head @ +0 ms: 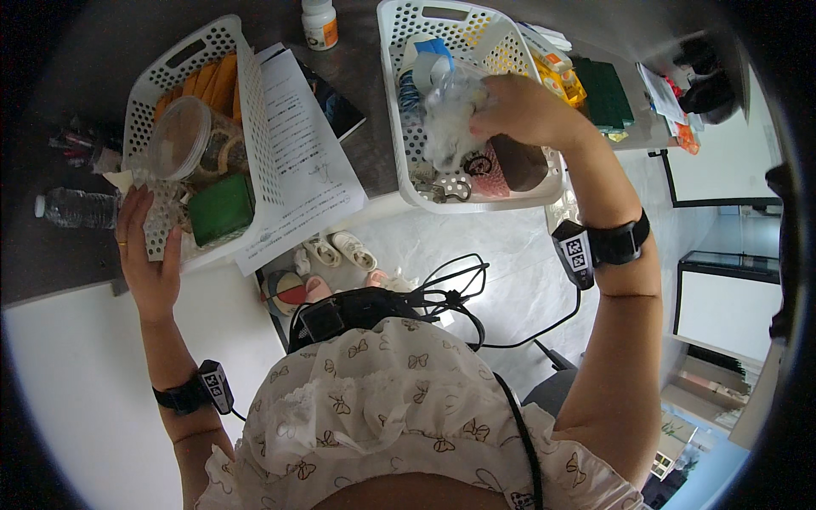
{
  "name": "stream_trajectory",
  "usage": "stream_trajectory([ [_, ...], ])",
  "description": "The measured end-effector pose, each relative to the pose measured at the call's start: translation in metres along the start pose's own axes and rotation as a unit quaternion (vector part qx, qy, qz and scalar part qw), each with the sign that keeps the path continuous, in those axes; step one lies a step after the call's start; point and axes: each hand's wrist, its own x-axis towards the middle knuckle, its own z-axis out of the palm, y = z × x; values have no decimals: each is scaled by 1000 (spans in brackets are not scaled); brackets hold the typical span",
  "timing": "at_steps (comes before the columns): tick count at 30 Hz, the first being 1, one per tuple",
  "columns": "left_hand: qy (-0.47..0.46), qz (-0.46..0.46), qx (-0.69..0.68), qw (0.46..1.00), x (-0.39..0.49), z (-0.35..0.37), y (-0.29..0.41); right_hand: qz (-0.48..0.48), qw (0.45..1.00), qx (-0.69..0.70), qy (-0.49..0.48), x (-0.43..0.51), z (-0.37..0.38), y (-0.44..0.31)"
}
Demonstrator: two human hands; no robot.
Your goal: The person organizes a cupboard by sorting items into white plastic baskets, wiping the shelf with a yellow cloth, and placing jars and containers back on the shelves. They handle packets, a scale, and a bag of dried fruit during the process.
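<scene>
My left hand point(145, 255) lies around the near left corner of a white perforated plastic basket point(258, 121), thumb and fingers spread along its walls. This basket holds a clear round tub with a lid point(182, 137), a green box point(221, 209) and orange-brown packets point(213, 83). Over a second white basket point(414, 201), my right hand point(516, 111) grips a crumpled clear plastic bag point(446, 121) with whitish contents. Its fingertips are partly hidden by the bag. Beneath and around it are a pink textured item point(491, 172), a dark brown rounded item point(519, 162) and a black coil point(478, 164).
A printed sheet point(312, 146) overhangs the desk edge between the baskets. A white bottle point(319, 25) stands behind; a clear plastic bottle point(80, 208) lies left. Yellow packets point(561, 83) and dark green boxes point(602, 95) sit right. Shoes point(347, 248) and a ball point(284, 292) are on the floor.
</scene>
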Motion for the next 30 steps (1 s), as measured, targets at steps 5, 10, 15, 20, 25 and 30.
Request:
stream_trajectory([
  [5,9,-8,-10,1000,-1,1,-1,25,984,177,5,-4,-5,-11],
  [10,11,4,-24,1000,0,0,-3,39,968,246,41,-8,2,-32],
  [15,21,11,-31,999,2,0,2,28,983,164,71,-14,-17,-51],
  [20,16,-37,-23,999,1,1,6,-30,961,244,127,-16,0,-99],
  [25,43,-15,-63,997,3,2,8,-161,959,211,103,-2,25,-154],
  [30,58,-9,-134,989,2,0,7,-246,953,151,96,13,46,-194],
])
